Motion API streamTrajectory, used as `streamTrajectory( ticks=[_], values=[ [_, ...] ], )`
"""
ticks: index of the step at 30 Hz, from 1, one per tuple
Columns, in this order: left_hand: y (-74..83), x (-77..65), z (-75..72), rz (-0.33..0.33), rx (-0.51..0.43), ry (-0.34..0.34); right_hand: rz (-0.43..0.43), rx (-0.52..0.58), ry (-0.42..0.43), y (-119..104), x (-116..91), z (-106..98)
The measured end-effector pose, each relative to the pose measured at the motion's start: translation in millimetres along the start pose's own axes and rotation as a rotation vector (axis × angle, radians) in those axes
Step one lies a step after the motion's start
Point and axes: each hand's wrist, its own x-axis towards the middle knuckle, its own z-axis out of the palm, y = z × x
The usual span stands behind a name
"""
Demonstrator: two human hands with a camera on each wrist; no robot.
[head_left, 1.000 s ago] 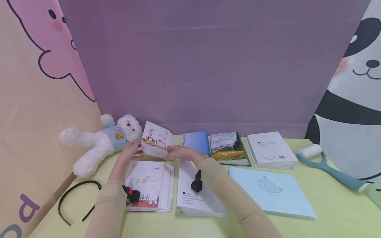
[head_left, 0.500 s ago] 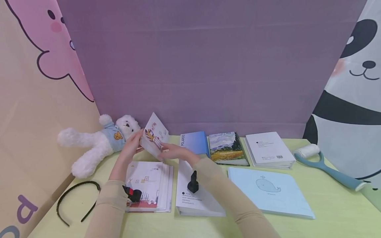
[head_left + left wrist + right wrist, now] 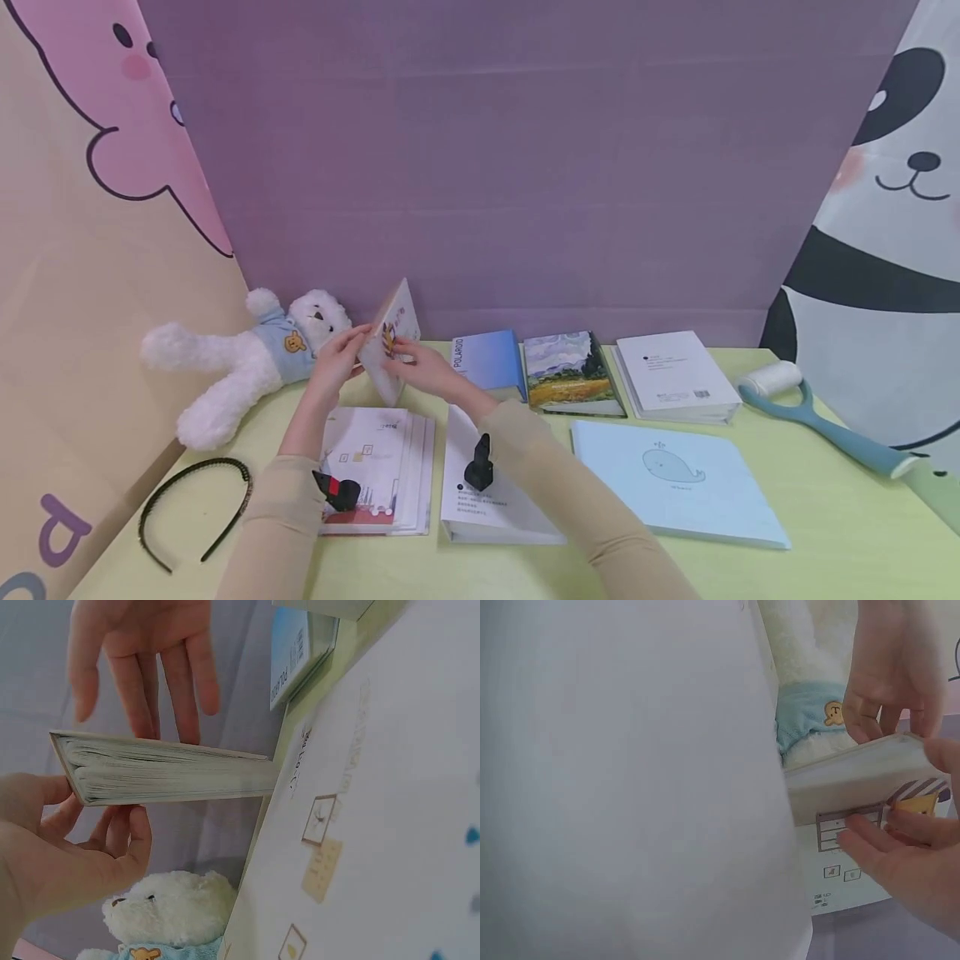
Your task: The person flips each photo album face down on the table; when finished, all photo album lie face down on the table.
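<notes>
A white photo album [image 3: 406, 315] with a small printed drawing stands on edge near the back left of the table. My left hand [image 3: 337, 360] holds its upper corner, thumb at the edge and curled fingers against one cover, as the left wrist view shows beside the page edges of the album [image 3: 172, 774]. On the other side, my right hand [image 3: 422, 368] touches the printed cover with fairly straight fingertips. In the right wrist view the fingers of that right hand [image 3: 907, 855] lie over the drawing. A white teddy bear [image 3: 288, 342] in a blue shirt lies just left of the album.
Two white albums [image 3: 367, 467] [image 3: 495, 500] lie in front under my forearms. Behind are a blue POLAROID album [image 3: 486, 360], a landscape-painted album [image 3: 570, 371] and another white one [image 3: 675, 375]. A whale album [image 3: 678, 479], lint roller [image 3: 832, 429] and black headband [image 3: 191, 467] lie around.
The white album has turned from leaning back with its cover facing up to standing on edge. Both hands turned with it; the right hand's fingers moved onto the cover.
</notes>
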Motion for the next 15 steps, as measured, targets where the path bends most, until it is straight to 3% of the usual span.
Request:
streamTrajectory(
  ticks=[5,15],
  values=[
    [-1.8,3.4,1.8,-0.004,-0.009,0.001,0.056,0.129,0.075,-1.5,-0.2,-0.3],
    [-3.1,3.3,1.5,-0.011,-0.019,-0.048,0.147,0.248,0.119,3.3,1.4,-1.2]
  ],
)
